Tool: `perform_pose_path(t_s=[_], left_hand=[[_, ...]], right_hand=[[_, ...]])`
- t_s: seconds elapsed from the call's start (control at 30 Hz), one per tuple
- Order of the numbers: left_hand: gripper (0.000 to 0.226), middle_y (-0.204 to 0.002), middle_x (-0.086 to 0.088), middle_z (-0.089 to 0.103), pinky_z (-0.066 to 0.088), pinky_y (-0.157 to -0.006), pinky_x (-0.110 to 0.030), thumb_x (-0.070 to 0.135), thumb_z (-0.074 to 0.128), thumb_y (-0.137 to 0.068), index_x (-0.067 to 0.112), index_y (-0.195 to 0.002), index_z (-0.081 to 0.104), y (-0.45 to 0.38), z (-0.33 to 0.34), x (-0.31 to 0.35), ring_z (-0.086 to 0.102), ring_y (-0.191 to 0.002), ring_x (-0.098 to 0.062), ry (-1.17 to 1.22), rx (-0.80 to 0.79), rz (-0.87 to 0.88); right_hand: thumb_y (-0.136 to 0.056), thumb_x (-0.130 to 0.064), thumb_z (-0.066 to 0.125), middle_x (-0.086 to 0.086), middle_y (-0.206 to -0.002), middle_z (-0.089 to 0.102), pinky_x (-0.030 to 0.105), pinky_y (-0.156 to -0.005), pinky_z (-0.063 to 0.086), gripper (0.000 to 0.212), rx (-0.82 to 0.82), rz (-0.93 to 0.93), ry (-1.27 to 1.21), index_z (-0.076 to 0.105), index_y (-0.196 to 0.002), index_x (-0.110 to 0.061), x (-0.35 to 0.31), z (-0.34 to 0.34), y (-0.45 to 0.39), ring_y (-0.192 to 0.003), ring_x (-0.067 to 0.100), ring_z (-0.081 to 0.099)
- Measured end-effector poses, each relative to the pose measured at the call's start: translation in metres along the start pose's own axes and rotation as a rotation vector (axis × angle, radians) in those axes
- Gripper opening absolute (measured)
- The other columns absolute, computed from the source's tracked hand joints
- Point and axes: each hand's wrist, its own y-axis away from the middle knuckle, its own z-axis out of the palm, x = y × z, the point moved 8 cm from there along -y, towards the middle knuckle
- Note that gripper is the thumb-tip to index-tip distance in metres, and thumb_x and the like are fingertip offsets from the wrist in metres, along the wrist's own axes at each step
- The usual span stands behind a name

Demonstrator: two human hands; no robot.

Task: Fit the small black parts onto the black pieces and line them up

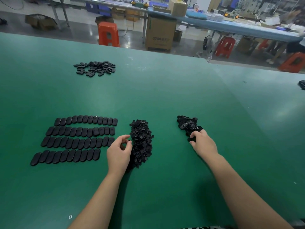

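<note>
Green worktable (165, 96); orange stools (109, 33) at twelve, cardboard box (160, 33) and blue-topped bench (239, 27) toward one.

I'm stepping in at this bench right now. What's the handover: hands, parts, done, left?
Left hand: fingers curled at the pile of small black parts, seemingly pinching one.
Right hand: gripping a piece at the near edge of the loose black pieces.
Done: four lined-up rows on the left; the nearest row is shorter.
Left: both piles, perhaps the far pile too.
</note>
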Motion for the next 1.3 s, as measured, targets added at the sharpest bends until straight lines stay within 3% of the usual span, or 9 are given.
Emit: perform_pose_path(t_s=[0.27,0.57,0.63,0.7,0.8,0.9,1.17,1.3], left_hand=[[0.014,-0.067,0.012,0.060,0.039,-0.049,-0.013,0.019,0.068,-0.092,0.031,-0.095,0.074,0.000,-0.001,0.001,0.050,-0.054,-0.002,-0.062,-0.008,0.010],[0.013,-0.063,0.008,0.059,0.039,-0.049,-0.014,0.019,0.068,-0.091,0.032,-0.092,0.073,0.000,0.000,0.000,0.049,-0.053,-0.004,-0.063,-0.009,0.014],[0.014,-0.062,0.007,0.059,0.039,-0.047,-0.015,0.019,0.068,-0.091,0.033,-0.092,0.072,0.000,0.000,0.000,0.049,-0.052,-0.004,-0.057,-0.008,0.014],[0.014,-0.060,0.007,0.059,0.038,-0.046,-0.015,0.019,0.068,-0.091,0.033,-0.091,0.073,-0.001,0.000,0.000,0.049,-0.051,-0.004,-0.049,-0.007,0.012],[0.015,-0.057,0.009,0.059,0.037,-0.045,-0.014,0.020,0.069,-0.091,0.034,-0.091,0.073,-0.001,0.000,-0.001,0.047,-0.048,-0.004,-0.027,-0.009,0.006],[0.016,-0.061,0.016,0.063,0.036,-0.044,-0.013,0.020,0.069,-0.092,0.034,-0.094,0.075,-0.001,0.001,-0.001,0.046,-0.048,-0.004,-0.008,-0.019,0.004],[0.024,-0.075,0.014,0.071,0.043,-0.052,-0.015,0.017,0.070,-0.091,0.041,-0.091,0.074,-0.003,-0.001,-0.003,0.051,-0.053,-0.004,0.068,-0.009,-0.008],[0.021,-0.082,0.023,0.072,0.045,-0.066,-0.004,0.016,0.073,-0.090,0.037,-0.093,0.073,-0.004,-0.004,-0.003,0.065,-0.076,0.004,0.132,-0.002,-0.033]], right_hand=[[-0.097,-0.039,0.065,0.005,-0.126,0.046,0.031,-0.073,0.043,0.036,-0.004,0.043,-0.014,0.060,-0.128,-0.021,0.009,-0.002,-0.006,-0.096,0.025,0.061],[-0.097,-0.035,0.065,-0.001,-0.110,0.050,0.030,-0.071,0.044,0.015,0.037,-0.002,-0.090,0.070,-0.107,-0.025,0.006,-0.008,-0.004,-0.086,0.021,0.059],[-0.097,-0.031,0.065,-0.001,-0.106,0.061,0.030,-0.071,0.045,0.013,0.097,-0.024,-0.194,0.071,-0.105,-0.023,0.000,-0.014,-0.001,-0.086,0.019,0.060],[-0.098,-0.024,0.063,-0.004,-0.097,0.071,0.025,-0.065,0.047,0.011,0.105,0.012,-0.450,0.069,-0.106,-0.019,-0.005,-0.014,0.002,-0.076,0.012,0.065],[-0.102,-0.010,0.056,0.004,-0.092,0.075,0.022,-0.051,0.051,0.016,-0.046,0.064,-0.957,0.062,-0.117,-0.010,-0.028,0.002,0.015,-0.062,0.008,0.068],[-0.102,-0.004,0.054,0.012,-0.092,0.075,0.024,-0.054,0.055,0.020,-0.148,0.087,-1.226,0.059,-0.120,-0.011,-0.056,0.018,0.031,-0.065,0.012,0.069],[-0.101,-0.005,0.054,0.003,-0.088,0.076,0.027,-0.060,0.057,0.021,-0.112,0.025,-1.251,0.066,-0.114,-0.018,-0.104,0.052,0.062,-0.064,0.010,0.065],[-0.103,-0.009,0.054,-0.008,-0.088,0.076,0.023,-0.059,0.056,0.023,-0.021,-0.010,-1.179,0.065,-0.114,-0.025,-0.109,0.057,0.074,-0.062,0.004,0.062]])
